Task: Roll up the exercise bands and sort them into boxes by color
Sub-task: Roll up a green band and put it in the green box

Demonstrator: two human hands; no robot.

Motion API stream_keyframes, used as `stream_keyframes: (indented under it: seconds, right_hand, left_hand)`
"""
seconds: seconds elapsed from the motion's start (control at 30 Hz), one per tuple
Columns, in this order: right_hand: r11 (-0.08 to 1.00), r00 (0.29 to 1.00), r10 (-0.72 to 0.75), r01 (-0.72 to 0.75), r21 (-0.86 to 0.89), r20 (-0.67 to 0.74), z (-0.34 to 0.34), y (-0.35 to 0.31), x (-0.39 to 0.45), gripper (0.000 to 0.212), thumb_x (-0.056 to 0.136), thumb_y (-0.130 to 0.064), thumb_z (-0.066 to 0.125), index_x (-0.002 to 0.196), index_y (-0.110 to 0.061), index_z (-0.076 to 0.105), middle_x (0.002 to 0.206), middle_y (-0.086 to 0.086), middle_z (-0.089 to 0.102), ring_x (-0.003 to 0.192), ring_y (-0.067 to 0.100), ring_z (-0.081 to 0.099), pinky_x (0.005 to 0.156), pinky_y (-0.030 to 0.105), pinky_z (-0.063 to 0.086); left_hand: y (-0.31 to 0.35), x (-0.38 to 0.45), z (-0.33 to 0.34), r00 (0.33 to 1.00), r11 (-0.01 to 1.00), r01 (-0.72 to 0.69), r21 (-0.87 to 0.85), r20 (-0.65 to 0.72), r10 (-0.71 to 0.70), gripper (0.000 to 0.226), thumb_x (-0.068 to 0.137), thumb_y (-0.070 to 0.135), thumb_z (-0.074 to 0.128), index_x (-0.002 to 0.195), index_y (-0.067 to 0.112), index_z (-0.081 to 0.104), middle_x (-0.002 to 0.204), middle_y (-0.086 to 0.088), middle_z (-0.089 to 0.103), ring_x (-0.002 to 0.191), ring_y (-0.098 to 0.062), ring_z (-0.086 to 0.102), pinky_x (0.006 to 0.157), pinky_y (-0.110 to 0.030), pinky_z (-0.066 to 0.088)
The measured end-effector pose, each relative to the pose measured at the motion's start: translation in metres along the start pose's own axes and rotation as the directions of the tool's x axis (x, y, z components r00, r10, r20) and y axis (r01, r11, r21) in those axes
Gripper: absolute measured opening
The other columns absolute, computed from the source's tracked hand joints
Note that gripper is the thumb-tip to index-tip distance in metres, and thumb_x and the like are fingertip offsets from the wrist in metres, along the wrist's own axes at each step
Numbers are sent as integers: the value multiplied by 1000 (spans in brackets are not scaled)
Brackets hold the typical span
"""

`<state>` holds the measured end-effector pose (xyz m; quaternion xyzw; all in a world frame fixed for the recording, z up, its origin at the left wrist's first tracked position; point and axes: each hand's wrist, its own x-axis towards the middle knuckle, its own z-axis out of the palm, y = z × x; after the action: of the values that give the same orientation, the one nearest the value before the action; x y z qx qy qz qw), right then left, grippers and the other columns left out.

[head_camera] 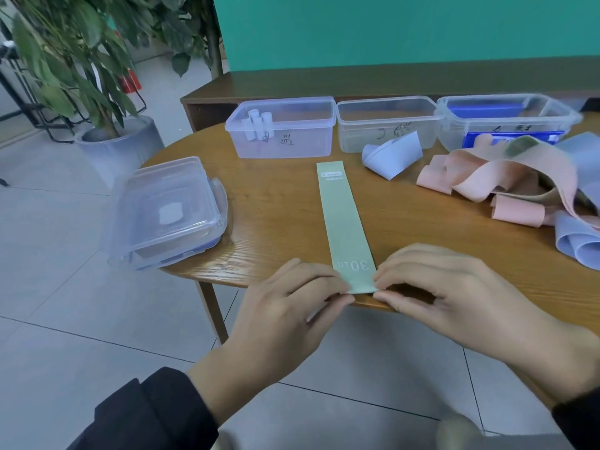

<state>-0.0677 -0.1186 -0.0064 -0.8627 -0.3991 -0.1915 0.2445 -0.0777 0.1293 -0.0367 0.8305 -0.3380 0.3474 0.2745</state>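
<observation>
Fingers [337, 295] of both hands pinch the green band's [344, 219] near end at the table [276, 206] edge.

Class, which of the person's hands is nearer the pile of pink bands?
Right. The right hand lies below-left of the pink bands; the left hand is farther left.

Left hand [285, 306] and right hand [444, 287] meet, fingers [386, 277] curled, pinching.
</observation>
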Motion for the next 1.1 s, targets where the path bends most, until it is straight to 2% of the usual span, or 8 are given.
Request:
stream_keyframes:
  seconds: [0.2,0.37,0.53,0.63,0.8,0.93,1.1]
  right_hand:
    - [994,996,72,-76,84,56,-3,-1,1,6,94,-28,73,93,-22,73,100,-16,67,97,5,65,80,32,54]
    - [956,968,213,-235,177,133,-6,-4,5,11,90,-39,68,86,-30,73,107,-22,64,101,0,63,87,16,46]
    - [921,945,271,-310,235,183,-11,-4,10,7,87,-27,76,81,-30,75,108,-20,66,103,3,65,87,12,44]
    - [903,932,296,-345,257,210,-12,-4,13,9,84,-27,79,78,-31,74,107,-20,65,102,4,65,86,11,44]
    - [915,944,273,-314,254,183,-9,-3,10,12,80,-23,83,76,-28,73,103,-19,68,101,4,66,83,9,44]
    - [934,961,234,-265,241,149,-8,-2,7,9,80,-28,81,81,-28,72,101,-20,70,102,3,66,85,11,46]
    - [971,978,161,-180,157,129,-7,0,6,12,88,-35,76,98,-29,75,102,-20,69,102,6,65,85,23,50]
  left_hand:
    - [3,-1,-2,997,998,56,-27,53,-55,10,92,24,77,94,15,79,97,6,70,87,-12,64,71,-28,53]
    - [6,-1,-5,977,978,195,-78,98,-187,14,92,33,72,94,21,79,98,10,62,86,-4,62,67,-27,53]
    - [9,6,-9,938,937,323,-136,181,-297,15,91,36,69,90,24,78,97,15,57,83,-9,64,64,-33,56]
    - [10,8,-10,918,919,370,-133,201,-341,12,87,37,72,88,27,79,95,17,57,83,-9,65,64,-33,56]
    - [12,6,-13,938,941,320,-108,176,-298,15,89,40,71,91,28,80,95,17,65,83,-4,66,66,-23,53]
    - [12,5,-12,963,971,229,-63,158,-217,11,91,33,74,92,24,80,94,15,70,86,-4,63,67,-30,54]
    - [12,5,-13,970,980,191,-47,164,-182,7,91,27,76,93,20,79,95,13,71,88,-5,62,69,-30,54]
